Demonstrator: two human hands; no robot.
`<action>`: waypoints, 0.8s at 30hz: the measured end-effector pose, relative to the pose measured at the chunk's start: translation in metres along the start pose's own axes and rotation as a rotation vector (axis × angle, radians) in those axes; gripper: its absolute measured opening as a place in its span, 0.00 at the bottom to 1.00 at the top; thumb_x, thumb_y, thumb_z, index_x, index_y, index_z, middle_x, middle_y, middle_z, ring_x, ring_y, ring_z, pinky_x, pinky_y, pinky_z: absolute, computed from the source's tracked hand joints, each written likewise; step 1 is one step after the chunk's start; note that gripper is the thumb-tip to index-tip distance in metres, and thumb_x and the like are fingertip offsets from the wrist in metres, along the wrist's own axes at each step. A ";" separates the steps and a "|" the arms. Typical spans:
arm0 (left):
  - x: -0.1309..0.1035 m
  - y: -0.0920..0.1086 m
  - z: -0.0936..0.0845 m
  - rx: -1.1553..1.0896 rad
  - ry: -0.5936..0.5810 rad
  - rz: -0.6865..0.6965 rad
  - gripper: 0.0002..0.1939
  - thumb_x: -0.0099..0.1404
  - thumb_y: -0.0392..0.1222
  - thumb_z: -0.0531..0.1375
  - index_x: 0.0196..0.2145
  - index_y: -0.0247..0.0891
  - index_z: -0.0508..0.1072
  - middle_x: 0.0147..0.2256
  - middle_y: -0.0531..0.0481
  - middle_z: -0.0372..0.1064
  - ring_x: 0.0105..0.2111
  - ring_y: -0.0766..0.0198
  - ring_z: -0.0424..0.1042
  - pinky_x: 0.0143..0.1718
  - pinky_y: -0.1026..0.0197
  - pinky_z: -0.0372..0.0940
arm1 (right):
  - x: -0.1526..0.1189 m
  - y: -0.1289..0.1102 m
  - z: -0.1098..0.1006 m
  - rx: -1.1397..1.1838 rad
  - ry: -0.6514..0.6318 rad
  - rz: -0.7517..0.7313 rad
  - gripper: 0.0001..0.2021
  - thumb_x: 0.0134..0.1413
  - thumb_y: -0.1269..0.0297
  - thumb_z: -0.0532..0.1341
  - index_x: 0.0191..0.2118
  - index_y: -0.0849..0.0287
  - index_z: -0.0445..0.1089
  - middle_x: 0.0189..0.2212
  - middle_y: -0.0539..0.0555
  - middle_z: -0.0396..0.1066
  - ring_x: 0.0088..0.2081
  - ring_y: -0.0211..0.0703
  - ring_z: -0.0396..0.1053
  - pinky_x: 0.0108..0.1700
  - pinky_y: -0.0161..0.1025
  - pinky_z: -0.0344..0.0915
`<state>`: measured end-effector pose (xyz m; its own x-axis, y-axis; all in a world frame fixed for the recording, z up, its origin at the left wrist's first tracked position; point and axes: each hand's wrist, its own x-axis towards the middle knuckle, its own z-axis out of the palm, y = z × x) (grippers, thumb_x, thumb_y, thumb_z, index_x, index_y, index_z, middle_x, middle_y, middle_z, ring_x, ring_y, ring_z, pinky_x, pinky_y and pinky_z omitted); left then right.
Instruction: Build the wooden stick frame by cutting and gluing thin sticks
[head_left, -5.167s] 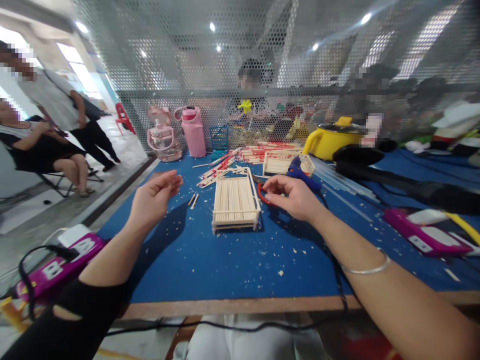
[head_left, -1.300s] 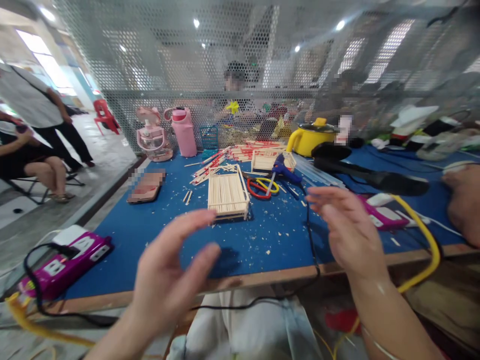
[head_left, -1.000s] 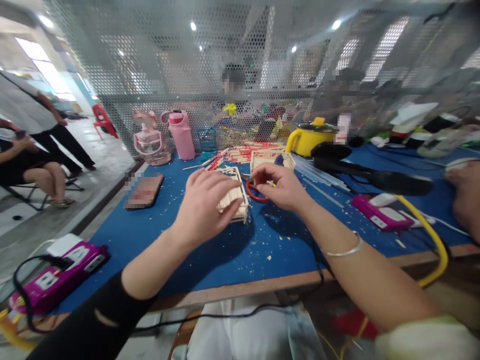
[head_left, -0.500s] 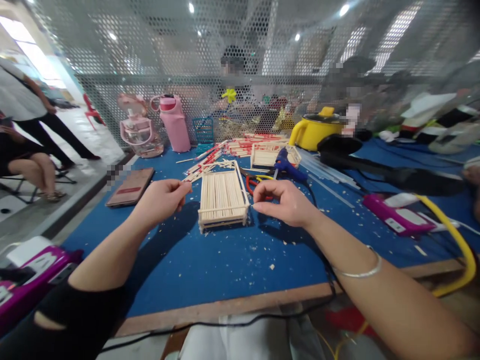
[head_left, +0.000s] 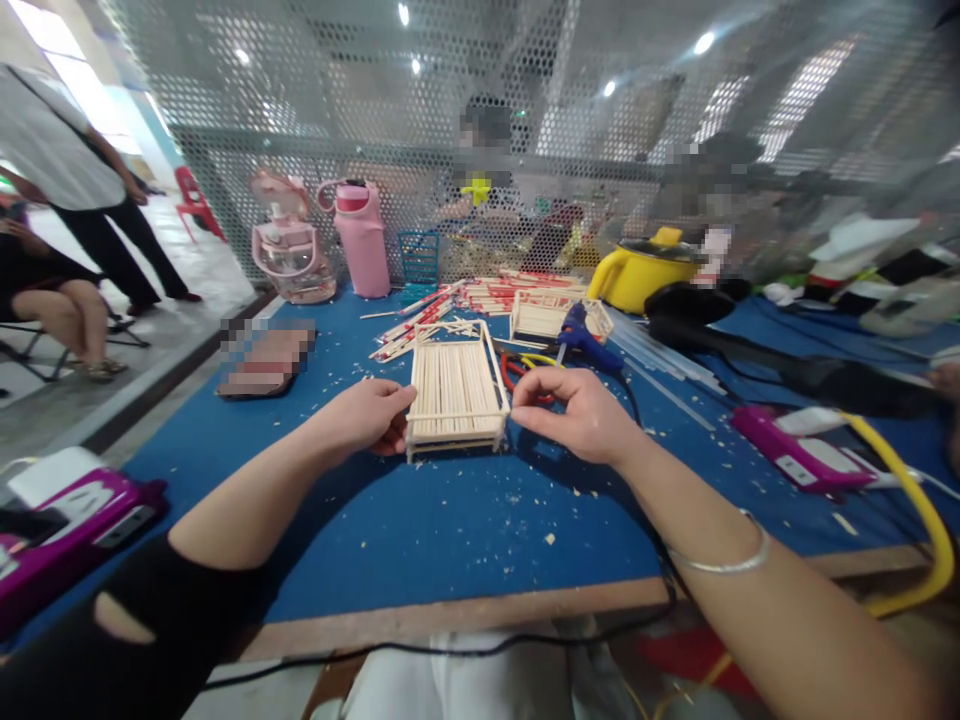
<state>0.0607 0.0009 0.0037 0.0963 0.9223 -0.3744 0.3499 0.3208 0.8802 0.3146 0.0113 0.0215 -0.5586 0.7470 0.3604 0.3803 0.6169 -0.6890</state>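
Observation:
A small tray-like frame of pale wooden sticks (head_left: 454, 390) lies on the blue table in front of me. My left hand (head_left: 381, 415) is at its left edge, thumb and fingers closed on that side. My right hand (head_left: 559, 408) is at the right front corner, thumb and index finger nearly together in a pinch at the frame's edge; whether anything small is between them is hard to see. Behind my right hand lie pliers with red and yellow handles (head_left: 513, 370) and a blue glue gun (head_left: 589, 340). A second stick frame (head_left: 529, 317) stands farther back.
Red-tipped sticks (head_left: 517, 290) are piled at the back, near a pink bottle (head_left: 363, 240) and a yellow pot (head_left: 637, 275). Clear glue sticks (head_left: 664, 350), a phone (head_left: 266, 362) and purple power strips (head_left: 799, 455) lie around. People sit beyond the mesh screen (head_left: 337, 100).
My left hand has moved right and come to the stick frame's left edge. My right hand stays near the right corner. The view has shifted slightly.

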 end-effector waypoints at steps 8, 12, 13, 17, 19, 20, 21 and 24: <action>0.007 -0.003 -0.002 0.002 -0.007 -0.025 0.17 0.62 0.55 0.56 0.27 0.37 0.67 0.17 0.54 0.67 0.16 0.69 0.64 0.18 0.67 0.55 | 0.001 0.002 0.002 0.009 0.017 -0.009 0.04 0.50 0.66 0.62 0.27 0.60 0.68 0.24 0.48 0.69 0.26 0.34 0.64 0.30 0.34 0.60; 0.007 -0.003 0.000 -0.004 -0.009 -0.026 0.16 0.63 0.53 0.54 0.27 0.38 0.66 0.16 0.54 0.67 0.15 0.69 0.63 0.19 0.66 0.57 | 0.001 0.004 0.002 0.011 0.016 -0.019 0.04 0.50 0.66 0.62 0.28 0.59 0.68 0.24 0.48 0.69 0.26 0.34 0.64 0.30 0.34 0.60; 0.007 -0.003 0.000 -0.007 -0.011 -0.025 0.16 0.63 0.53 0.54 0.27 0.38 0.66 0.16 0.54 0.67 0.15 0.69 0.63 0.19 0.66 0.57 | 0.001 0.004 0.002 0.010 0.015 -0.017 0.04 0.50 0.66 0.62 0.28 0.59 0.69 0.24 0.48 0.69 0.26 0.34 0.64 0.30 0.34 0.60; 0.006 -0.003 0.000 -0.007 -0.007 -0.017 0.17 0.62 0.55 0.55 0.27 0.38 0.66 0.15 0.54 0.66 0.15 0.69 0.63 0.17 0.67 0.54 | 0.001 0.003 0.002 0.009 0.020 -0.001 0.04 0.50 0.66 0.62 0.28 0.59 0.68 0.24 0.48 0.69 0.26 0.34 0.63 0.30 0.33 0.60; 0.006 -0.003 0.000 -0.013 -0.007 -0.016 0.18 0.61 0.56 0.56 0.26 0.38 0.66 0.15 0.55 0.66 0.15 0.69 0.62 0.17 0.67 0.53 | 0.001 0.002 0.002 0.007 0.022 0.006 0.04 0.50 0.66 0.62 0.28 0.59 0.68 0.24 0.48 0.69 0.26 0.34 0.64 0.30 0.33 0.60; 0.006 -0.004 0.000 -0.018 -0.009 -0.017 0.18 0.61 0.56 0.56 0.27 0.38 0.65 0.15 0.55 0.66 0.15 0.69 0.62 0.17 0.67 0.53 | 0.001 0.002 0.001 0.007 0.021 0.010 0.04 0.50 0.67 0.62 0.28 0.59 0.68 0.24 0.48 0.69 0.26 0.34 0.63 0.30 0.33 0.61; 0.007 -0.004 0.000 -0.021 -0.011 -0.017 0.18 0.60 0.57 0.56 0.27 0.38 0.65 0.15 0.55 0.66 0.14 0.69 0.62 0.17 0.67 0.53 | 0.001 0.001 0.001 0.006 0.020 0.013 0.04 0.50 0.67 0.62 0.27 0.59 0.68 0.24 0.48 0.69 0.26 0.34 0.63 0.30 0.33 0.61; 0.008 -0.005 0.000 -0.021 -0.008 -0.014 0.18 0.59 0.58 0.57 0.26 0.38 0.65 0.15 0.55 0.66 0.15 0.69 0.63 0.17 0.67 0.53 | 0.000 0.001 0.001 0.011 0.012 0.014 0.04 0.50 0.66 0.62 0.27 0.59 0.68 0.24 0.48 0.69 0.26 0.34 0.64 0.30 0.33 0.61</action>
<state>0.0600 0.0070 -0.0038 0.0994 0.9158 -0.3891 0.3320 0.3381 0.8806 0.3141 0.0117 0.0209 -0.5447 0.7585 0.3577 0.3798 0.6034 -0.7011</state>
